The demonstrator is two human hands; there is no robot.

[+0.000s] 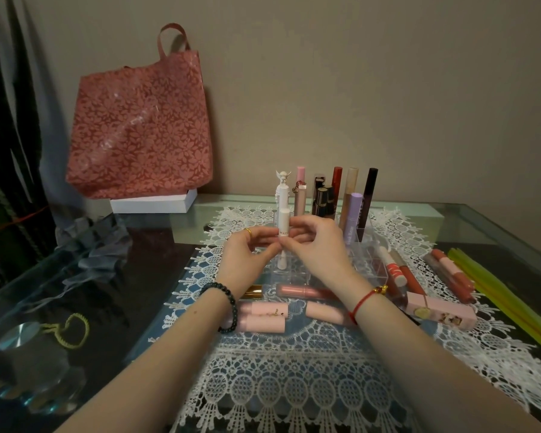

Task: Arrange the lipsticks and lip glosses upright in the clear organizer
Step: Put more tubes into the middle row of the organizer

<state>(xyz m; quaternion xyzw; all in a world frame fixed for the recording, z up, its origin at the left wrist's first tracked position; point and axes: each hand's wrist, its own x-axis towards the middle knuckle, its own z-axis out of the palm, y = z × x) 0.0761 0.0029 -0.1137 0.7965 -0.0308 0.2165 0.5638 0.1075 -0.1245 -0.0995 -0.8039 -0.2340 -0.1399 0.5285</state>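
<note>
1. We see the white tube held upright between both hands, above the near left corner of the clear organizer; its lower end dips among the near left compartments, though we cannot tell whether it touches a floor there.
2. The left hand pinches the tube at mid-height, thumb and fingers curled in on it; the right hand pinches it from the other side in the same way.
3. The organizer's far row holds upright pieces: a winged-cap tube, a pink tube, dark lipsticks, a red tube, a beige gloss, a lilac tube and a maroon tube; which compartment each stands in we cannot tell.
4. Lying flat on the lace mat are pale pink tubes under the left wrist; a rose gloss just in front of the organizer; red glosses against its right wall; a pink box near the right wrist; coral glosses further right.
5. The mat lies on a glass table; at the far left a floral bag leans on the wall, standing on a white box.
</note>
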